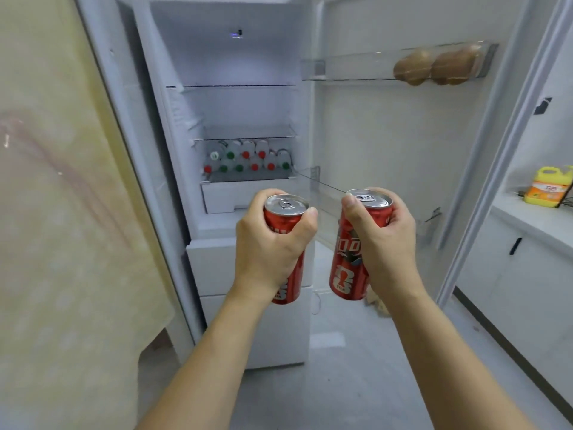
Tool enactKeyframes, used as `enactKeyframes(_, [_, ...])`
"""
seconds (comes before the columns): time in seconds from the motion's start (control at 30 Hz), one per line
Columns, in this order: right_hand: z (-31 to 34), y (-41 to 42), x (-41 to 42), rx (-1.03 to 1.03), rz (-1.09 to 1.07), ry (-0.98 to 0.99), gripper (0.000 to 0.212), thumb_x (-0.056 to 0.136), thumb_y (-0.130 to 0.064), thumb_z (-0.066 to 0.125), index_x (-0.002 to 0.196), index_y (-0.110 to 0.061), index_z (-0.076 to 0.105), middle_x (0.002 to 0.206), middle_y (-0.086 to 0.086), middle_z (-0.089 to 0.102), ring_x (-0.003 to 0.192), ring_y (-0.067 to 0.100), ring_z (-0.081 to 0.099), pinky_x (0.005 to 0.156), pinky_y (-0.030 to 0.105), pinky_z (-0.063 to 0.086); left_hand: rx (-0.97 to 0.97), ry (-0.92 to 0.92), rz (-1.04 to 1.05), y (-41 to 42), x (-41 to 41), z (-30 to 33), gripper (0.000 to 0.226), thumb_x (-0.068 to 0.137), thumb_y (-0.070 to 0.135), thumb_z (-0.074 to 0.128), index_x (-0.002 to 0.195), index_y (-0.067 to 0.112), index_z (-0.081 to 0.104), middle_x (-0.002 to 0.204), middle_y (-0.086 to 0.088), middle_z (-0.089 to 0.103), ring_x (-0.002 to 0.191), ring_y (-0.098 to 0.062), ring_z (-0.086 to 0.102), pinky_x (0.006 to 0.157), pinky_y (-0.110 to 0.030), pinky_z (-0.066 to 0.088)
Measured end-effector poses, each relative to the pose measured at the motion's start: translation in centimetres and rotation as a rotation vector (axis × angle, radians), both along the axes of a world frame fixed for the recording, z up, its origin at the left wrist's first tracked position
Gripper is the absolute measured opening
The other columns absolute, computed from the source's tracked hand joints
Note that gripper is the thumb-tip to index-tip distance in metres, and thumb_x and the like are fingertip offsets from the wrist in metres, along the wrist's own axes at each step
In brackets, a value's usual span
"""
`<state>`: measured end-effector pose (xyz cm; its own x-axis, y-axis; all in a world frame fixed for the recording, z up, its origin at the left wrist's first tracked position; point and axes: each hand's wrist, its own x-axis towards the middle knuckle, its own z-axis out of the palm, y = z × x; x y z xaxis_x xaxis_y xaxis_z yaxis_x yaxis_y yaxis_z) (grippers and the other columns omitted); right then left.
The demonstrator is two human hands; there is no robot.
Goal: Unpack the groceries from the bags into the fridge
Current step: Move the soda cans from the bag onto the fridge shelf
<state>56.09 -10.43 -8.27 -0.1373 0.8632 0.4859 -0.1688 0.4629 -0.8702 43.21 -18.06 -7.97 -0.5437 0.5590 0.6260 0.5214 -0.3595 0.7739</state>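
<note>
Left hand wrapped around a red can, right hand gripping a second red can, both upright, held side by side, apart, in front of the open fridge. Small bottles with red and green caps fill the lower shelf; upper shelves bare. Door bin up top holds brown round items. Yellow jug on the counter at right. Cloth hangs at left.

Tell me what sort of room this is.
Most likely a home kitchen. An open fridge holds small bottles on a shelf, a counter with cabinets below carries a yellow detergent jug, and each hand holds a red can.
</note>
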Motion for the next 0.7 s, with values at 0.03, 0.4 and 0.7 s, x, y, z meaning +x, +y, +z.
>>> enactKeyframes(0.03, [0.0, 0.2, -1.2, -0.003, 0.021, 0.006, 0.021, 0.078, -0.042, 0.075, 0.090, -0.033, 0.061, 0.083, -0.015, 0.070, 0.079, 0.006, 0.069, 0.070, 0.024, 0.054, 0.005, -0.001, 0.019, 0.0, -1.0, 0.0, 0.034, 0.072, 0.047, 0.071, 0.095, 0.024, 0.060, 0.081, 0.015, 0.067, 0.075, -0.001, 0.065, 0.062, -0.009, 0.048])
enactKeyframes(0.4, [0.0, 3.2, -12.2, -0.057, 0.111, 0.050, 0.027, 0.065, -0.055, 0.076, 0.085, -0.041, 0.064, 0.089, -0.003, 0.072, 0.083, 0.023, 0.071, 0.078, 0.052, 0.059, -0.006, -0.006, 0.148, 2.1, -11.2, 0.3, 0.027, 0.078, 0.032, 0.079, 0.096, 0.023, 0.061, 0.080, 0.012, 0.067, 0.074, -0.002, 0.065, 0.062, -0.009, 0.046])
enactKeyframes(0.7, [-0.7, 8.2, -17.5, -0.064, 0.157, 0.008, 0.018, 0.079, -0.042, 0.075, 0.088, -0.038, 0.060, 0.088, -0.009, 0.069, 0.082, 0.012, 0.069, 0.077, 0.035, 0.059, -0.017, -0.039, 0.194, 6.3, -16.1, -0.6, 0.030, 0.075, 0.038, 0.074, 0.097, 0.021, 0.062, 0.083, 0.009, 0.068, 0.076, -0.006, 0.066, 0.061, -0.010, 0.048])
